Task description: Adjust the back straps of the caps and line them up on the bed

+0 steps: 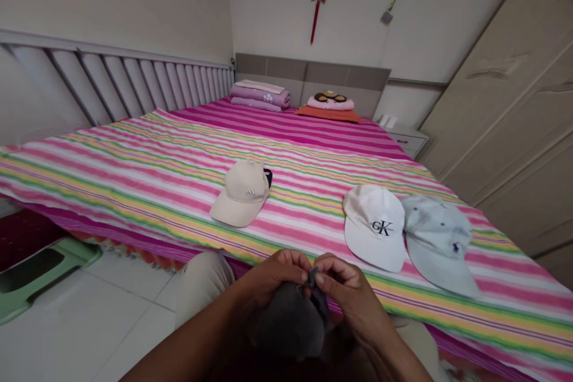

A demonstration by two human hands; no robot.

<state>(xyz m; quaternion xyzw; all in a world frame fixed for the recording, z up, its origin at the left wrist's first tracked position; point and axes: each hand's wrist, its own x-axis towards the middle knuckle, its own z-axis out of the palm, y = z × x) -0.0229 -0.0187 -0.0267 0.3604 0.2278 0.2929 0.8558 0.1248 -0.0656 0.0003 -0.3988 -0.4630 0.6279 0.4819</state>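
A dark grey cap (290, 319) rests in my lap, its crown toward me. My left hand (280, 274) pinches the cap's back strap between thumb and fingers. Close beside it, my right hand (342, 283) grips the other side of the same strap, near its opening. The fine detail of the fastening is too small to make out. On the bed ahead lies a beige cap (244, 185) with a small logo. To the right, a white cap (376, 224) with black letters touches a pale grey-blue cap (439, 239).
The bed has a striped sheet (179, 155). Folded purple bedding (259, 97) and a pink-and-orange pile (330, 106) sit by the headboard (286, 74). A green stool (49, 268) stands on the floor at left. A nightstand (407, 138) is at the far right.
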